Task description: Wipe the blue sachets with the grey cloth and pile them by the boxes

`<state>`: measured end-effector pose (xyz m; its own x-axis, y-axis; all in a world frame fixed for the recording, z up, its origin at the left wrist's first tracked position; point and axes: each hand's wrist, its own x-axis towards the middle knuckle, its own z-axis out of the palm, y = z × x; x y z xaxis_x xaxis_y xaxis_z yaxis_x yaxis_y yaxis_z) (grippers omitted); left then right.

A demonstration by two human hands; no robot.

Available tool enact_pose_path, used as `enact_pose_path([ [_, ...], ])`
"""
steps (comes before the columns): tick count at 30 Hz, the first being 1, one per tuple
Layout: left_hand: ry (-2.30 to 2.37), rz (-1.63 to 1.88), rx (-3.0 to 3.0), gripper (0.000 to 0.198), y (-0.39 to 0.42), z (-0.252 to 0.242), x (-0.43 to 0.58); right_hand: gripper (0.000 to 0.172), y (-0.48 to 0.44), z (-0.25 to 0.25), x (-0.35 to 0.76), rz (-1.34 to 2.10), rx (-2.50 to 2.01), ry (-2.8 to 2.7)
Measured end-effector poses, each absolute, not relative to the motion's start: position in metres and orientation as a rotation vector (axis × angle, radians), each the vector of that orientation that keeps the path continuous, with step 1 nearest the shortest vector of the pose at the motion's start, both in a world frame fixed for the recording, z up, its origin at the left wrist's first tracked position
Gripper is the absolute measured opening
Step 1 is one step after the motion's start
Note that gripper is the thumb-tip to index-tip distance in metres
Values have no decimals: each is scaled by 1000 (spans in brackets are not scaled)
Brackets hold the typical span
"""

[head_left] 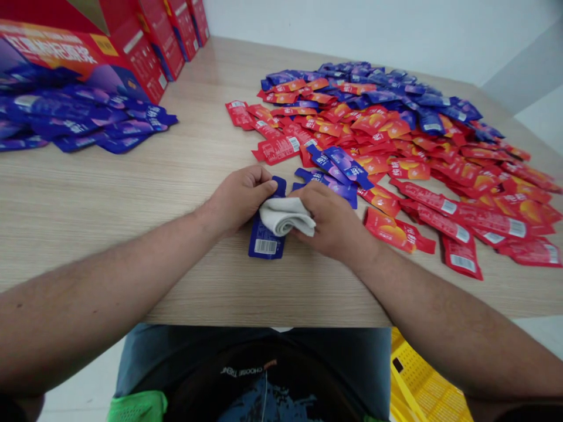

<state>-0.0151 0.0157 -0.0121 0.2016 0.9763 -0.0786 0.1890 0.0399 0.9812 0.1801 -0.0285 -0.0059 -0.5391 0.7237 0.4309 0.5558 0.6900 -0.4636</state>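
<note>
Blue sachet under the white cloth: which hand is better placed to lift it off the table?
Probably the left hand: its fingers are at the upper end of the blue sachet, while the right hand lies on the white cloth covering the sachet's middle.

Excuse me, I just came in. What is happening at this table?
A person sits at a wooden table. Their left hand holds a blue sachet at its top end, and their right hand presses a white cloth onto it. A large spread of red sachets, mixed with some blue ones, lies to the right. A heap of blue sachets lies at the far left, near a row of red boxes.
</note>
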Motion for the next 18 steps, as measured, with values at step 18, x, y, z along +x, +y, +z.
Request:
enact_pose_path([
  [18, 1193, 919, 1376, 12, 12, -9, -16, 19, -39, 0, 171, 683, -829, -2544],
])
